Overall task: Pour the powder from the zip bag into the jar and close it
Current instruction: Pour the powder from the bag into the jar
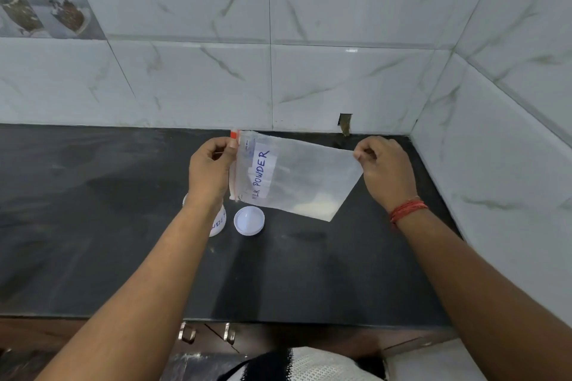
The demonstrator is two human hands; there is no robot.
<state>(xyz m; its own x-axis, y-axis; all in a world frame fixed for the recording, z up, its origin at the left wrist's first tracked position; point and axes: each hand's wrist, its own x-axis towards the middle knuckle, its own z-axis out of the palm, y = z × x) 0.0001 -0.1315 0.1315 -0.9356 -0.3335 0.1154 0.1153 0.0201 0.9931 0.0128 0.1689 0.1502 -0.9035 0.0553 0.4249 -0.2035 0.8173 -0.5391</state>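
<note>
A clear zip bag (305, 175) labelled "MILK POWDER" hangs sideways in the air above the black counter (93, 226). My left hand (210, 168) pinches its red zip end. My right hand (385, 168) pinches the bag's opposite end. A little pale powder sits in the bag's lowest corner. Below my left wrist stands a white jar (219, 223), mostly hidden by the arm. Its round white lid (249, 220) lies flat on the counter just to the right of the jar.
Marble-look tiled walls (340, 71) close the counter at the back and on the right. A small hole (344, 123) shows in the back wall at counter level. Cabinet handles (229, 332) sit below the counter's front edge.
</note>
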